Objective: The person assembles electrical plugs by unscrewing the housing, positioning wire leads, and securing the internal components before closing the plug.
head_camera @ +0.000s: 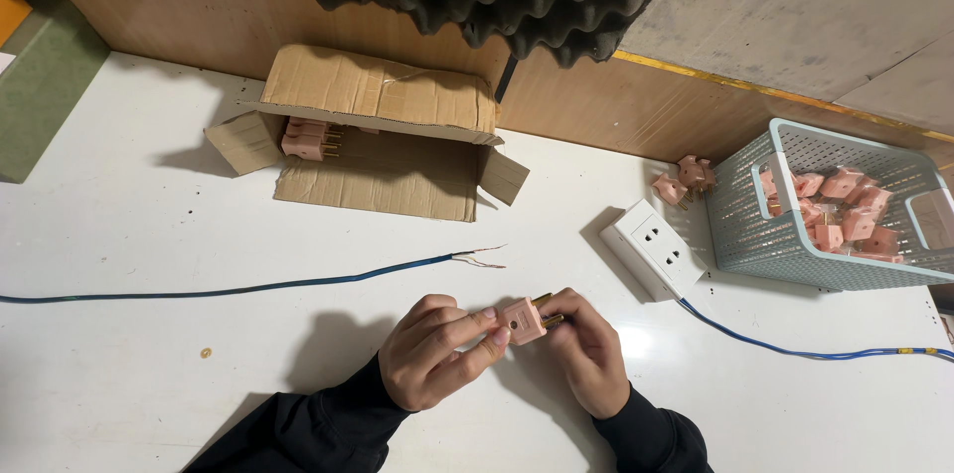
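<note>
While both hands meet at the near middle of the white table (119, 235), the left hand (432, 354) pinches a pink plug (523, 320) between thumb and forefinger, fingers curled tight around its body. The right hand (586, 349) closes in from the other side, fingertips gripping the brass prongs end; whether it also holds a small tool there, I cannot tell. So the plug sits clamped between the two hands, lifted just off the tabletop.

Just beyond the hands lies a blue cable (248, 287), running in from the left, its stripped bare ends pointing right and well clear of the plug. Far left of centre, an open cardboard box (383, 135) lies on its side with a few more pink plugs inside. To the right stands a white socket block (656, 246) with its own blue lead trailing off right, and past it a pale green basket (785, 235) heaped with pink plugs, a few spilled beside it.

Risks from here, as I judge it: the grip is fingertip only, so a twist could let the plug slip and drop. Those frayed copper strands look loose and could splay or snag. A sleeve sweeping forward could drag the cable away.
</note>
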